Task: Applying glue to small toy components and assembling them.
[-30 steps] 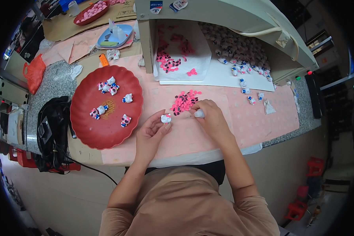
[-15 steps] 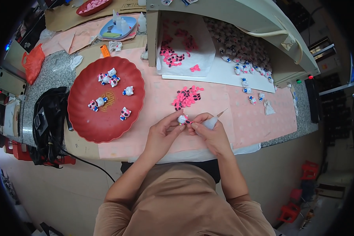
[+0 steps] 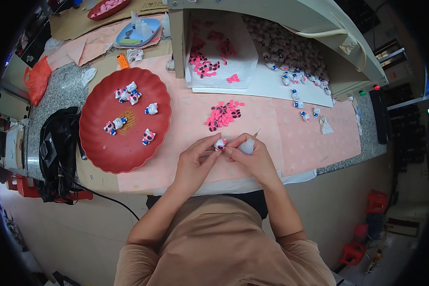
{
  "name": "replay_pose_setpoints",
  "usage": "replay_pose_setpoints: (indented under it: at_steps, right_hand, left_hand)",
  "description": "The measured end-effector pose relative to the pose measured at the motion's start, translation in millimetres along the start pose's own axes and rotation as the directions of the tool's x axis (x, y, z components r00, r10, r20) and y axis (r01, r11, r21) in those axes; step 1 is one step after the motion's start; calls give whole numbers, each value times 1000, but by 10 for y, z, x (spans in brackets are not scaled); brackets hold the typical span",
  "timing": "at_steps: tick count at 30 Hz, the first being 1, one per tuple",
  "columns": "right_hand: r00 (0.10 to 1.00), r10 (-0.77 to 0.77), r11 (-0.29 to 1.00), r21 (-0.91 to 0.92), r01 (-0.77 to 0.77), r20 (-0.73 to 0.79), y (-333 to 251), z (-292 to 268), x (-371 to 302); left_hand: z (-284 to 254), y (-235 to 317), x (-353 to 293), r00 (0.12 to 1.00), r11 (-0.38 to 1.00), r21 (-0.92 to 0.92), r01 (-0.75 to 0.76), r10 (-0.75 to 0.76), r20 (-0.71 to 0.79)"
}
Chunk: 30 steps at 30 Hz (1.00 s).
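Between the fingertips of my left hand (image 3: 198, 159) is a small white cat figurine (image 3: 219, 145) with pink-and-dark glasses on its face. My right hand (image 3: 255, 159) keeps a translucent needle-tip bottle (image 3: 247, 146) tucked in its grip, the tip angled away to the upper right. Its thumb and forefinger press at the right side of the figurine's face. Just beyond both hands lies a loose pile of pink glasses pieces (image 3: 224, 114), some with dark lenses. Several figurines, most with pink glasses, rest in the red scalloped plate (image 3: 93, 148) on the left.
A grey shelf unit (image 3: 178, 47) stands at the back, with more pink pieces (image 3: 205, 66) on white paper and many figurines (image 3: 298, 76) inside. A blue tray (image 3: 120, 38) with bottles sits at far left. Crumpled tissue (image 3: 326, 126) lies on the right of the pink cloth (image 3: 310, 152).
The pink glasses, earlier at my right fingertips beside the figurine, are now against its face. The figurine has turned face up, and the bottle's tip has swung up and left.
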State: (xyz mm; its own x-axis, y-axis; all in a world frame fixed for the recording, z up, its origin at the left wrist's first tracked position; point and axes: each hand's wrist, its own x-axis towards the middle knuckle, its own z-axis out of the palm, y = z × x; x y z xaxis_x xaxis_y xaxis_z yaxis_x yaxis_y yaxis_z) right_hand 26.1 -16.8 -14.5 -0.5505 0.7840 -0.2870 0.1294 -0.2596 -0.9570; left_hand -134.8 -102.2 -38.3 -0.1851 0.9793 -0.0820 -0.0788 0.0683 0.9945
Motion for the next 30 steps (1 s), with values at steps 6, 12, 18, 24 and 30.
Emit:
replay_pose_setpoints:
  at_steps: [6,12,18,24,30]
  right_hand:
    - [1000,12,999,-42,-12,-15,30,9,-4]
    - [977,-207,976,-50,210,52,62,39,-6]
    - [995,-63,971,237,44,74,150,26,23]
    - [992,-116,972,212,102,54,190,89,68]
    - [993,-107,938,335,83,53,153,199,16]
  left_hand:
    - [6,-16,-3,999,997,-66,-37,36,-19]
    - [-30,41,-7,997,940,-334,73,-61,44]
    - [-112,16,47,989,929,-356,98,-51,138]
    - [-162,-1,56,990,914,-396,90,-38,138]
    - [-206,-11,7,985,871,-474,128,-56,162]
